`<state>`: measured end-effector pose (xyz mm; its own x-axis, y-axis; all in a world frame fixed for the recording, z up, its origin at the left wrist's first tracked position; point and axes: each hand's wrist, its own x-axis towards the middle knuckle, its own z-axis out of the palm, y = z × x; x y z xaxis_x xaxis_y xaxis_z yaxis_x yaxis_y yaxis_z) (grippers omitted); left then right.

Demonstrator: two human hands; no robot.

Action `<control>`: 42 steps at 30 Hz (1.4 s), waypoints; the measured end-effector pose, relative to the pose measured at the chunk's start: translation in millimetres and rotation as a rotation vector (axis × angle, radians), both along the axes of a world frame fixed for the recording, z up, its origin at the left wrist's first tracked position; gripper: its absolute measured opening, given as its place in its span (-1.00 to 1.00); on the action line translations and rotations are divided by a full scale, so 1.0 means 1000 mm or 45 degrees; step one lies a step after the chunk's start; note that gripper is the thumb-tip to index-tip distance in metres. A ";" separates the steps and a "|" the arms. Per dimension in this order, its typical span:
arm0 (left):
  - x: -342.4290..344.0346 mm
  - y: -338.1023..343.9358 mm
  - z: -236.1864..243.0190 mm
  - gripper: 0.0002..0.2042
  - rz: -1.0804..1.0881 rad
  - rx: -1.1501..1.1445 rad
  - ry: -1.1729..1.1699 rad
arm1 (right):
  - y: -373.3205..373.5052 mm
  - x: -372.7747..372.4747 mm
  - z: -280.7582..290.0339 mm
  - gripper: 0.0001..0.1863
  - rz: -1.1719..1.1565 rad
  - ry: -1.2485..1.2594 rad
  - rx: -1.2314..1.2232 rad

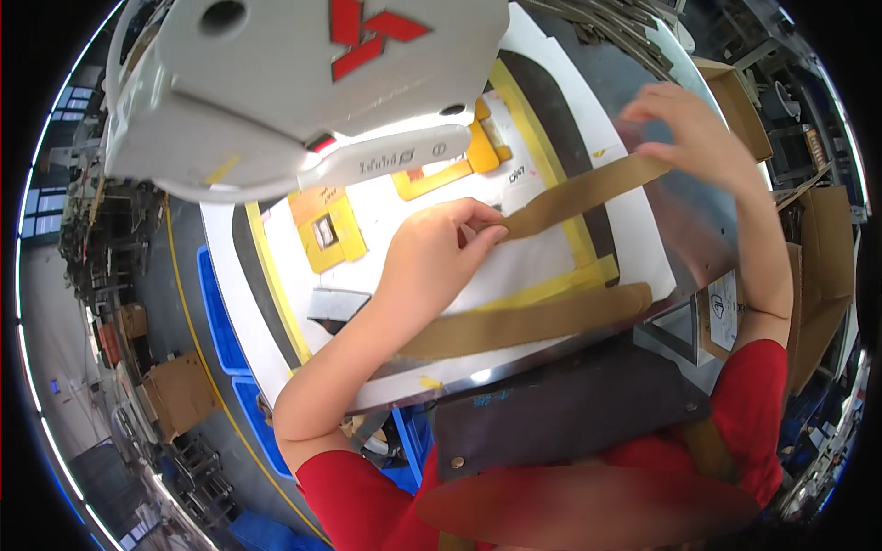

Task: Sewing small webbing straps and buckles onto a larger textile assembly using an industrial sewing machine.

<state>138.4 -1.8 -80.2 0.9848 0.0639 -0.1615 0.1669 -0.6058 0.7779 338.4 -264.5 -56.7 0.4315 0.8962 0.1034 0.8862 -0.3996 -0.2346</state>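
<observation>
A brown fabric strap point(588, 197) stretches between my two hands over the white work surface. My left hand point(439, 246) pinches its left end between thumb and fingers. At the other end is my right hand point(687, 133), thumb and forefinger apart; the strap runs in under the thumb and its tip there is hidden. A second brown strap point(533, 321) lies along the near side of the work surface, its left end behind my left forearm. Above and left of my hands stands a pale grey sewing machine point(312, 101).
Yellow templates point(329, 230) and yellow tape point(551, 294) cover parts of the white board point(634, 230). A small grey metal block point(338, 305) sits by my left forearm. Several dark strips point(616, 28) are piled at the far right. Cardboard boxes point(822, 266) stand right, blue bins point(220, 312) left.
</observation>
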 end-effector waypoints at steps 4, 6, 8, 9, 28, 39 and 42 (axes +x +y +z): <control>0.008 0.002 -0.007 -0.89 0.036 -0.077 -0.056 | 0.077 -0.057 -0.023 -0.74 0.094 0.641 0.350; 0.013 0.005 -0.009 -0.89 0.075 -0.192 -0.054 | 0.091 -0.060 -0.029 -0.76 0.089 0.714 0.203; 0.015 0.009 -0.013 -0.88 0.120 -0.307 -0.049 | 0.095 -0.056 -0.028 -0.78 0.090 0.790 0.055; 0.014 0.011 -0.016 -0.86 0.094 -0.224 -0.017 | 0.095 -0.053 -0.023 -0.78 0.010 0.922 0.001; 0.004 0.005 -0.027 -0.40 -0.120 0.777 -0.516 | 0.133 -0.011 -0.047 -0.72 -0.060 0.474 0.238; 0.012 0.007 -0.024 -0.41 -0.099 0.879 -0.480 | 0.116 -0.002 -0.030 -0.58 -0.197 0.355 -0.022; 0.010 0.010 -0.025 -0.42 -0.119 0.887 -0.522 | 0.069 0.024 -0.028 -0.56 -0.438 0.255 -0.076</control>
